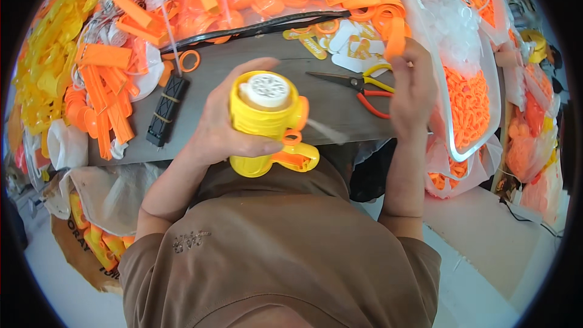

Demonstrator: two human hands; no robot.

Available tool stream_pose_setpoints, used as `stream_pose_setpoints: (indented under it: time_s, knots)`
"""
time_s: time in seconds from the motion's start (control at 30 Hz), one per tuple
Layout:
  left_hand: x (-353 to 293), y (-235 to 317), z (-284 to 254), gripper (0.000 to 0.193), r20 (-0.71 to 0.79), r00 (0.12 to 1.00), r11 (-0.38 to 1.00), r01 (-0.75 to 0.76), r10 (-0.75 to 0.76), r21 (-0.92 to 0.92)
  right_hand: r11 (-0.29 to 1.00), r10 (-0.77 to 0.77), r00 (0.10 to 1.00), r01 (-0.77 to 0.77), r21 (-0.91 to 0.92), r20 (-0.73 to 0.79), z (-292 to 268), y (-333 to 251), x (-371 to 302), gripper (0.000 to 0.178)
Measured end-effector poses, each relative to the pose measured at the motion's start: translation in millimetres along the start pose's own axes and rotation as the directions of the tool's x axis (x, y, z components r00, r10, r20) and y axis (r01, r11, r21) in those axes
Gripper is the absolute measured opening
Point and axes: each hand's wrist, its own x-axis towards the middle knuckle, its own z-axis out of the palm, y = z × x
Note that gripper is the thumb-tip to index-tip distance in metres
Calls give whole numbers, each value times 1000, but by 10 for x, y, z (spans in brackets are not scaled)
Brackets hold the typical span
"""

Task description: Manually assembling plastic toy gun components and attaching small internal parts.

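Observation:
My left hand [221, 124] is wrapped round a yellow plastic toy body [252, 123], held upright over the table's near edge. A white round cap with holes [269, 87] sits in its top. Orange parts [297, 155] show on its right side and lower spout, and a blurred whitish strand [327, 131] sticks out to the right. At the far right of the table, my right hand [415, 82] is raised with its fingers curled. They close on an orange plastic piece [396, 39] beside a pile of orange rings [384, 13]; the fingertips are partly hidden.
Open scissors-like pliers with yellow and red handles [358, 82] lie near my right hand. Stickers [355, 45] are behind them. A black banded block [168, 109] lies left. Orange and yellow parts heap the back and left; a white-rimmed bin [464, 152] of orange pieces stands right.

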Motion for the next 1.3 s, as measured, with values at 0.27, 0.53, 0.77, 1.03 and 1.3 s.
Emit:
stream_pose_setpoints:
  time_s: [0.27,0.53,0.77,1.03,1.3]
  knots:
    - [84,-10,279,97,228,973,989,2,-36,148,4,204,751,-642,766,628,276,-697,402,11]
    - [254,-195,316,52,148,968,937,237,-204,-257,465,426,895,-340,818,130,704,-640,748,10]
    - [291,-106,134,54,72,966,909,259,-249,-328,589,361,930,-279,758,62,701,-635,1022,11]
    - [237,-88,-183,52,-152,962,889,143,-228,-434,711,144,811,-483,511,567,206,-424,494,23]
    - [259,-127,-259,59,-286,939,911,62,-193,-409,709,-301,802,-174,683,516,201,-654,-47,43]
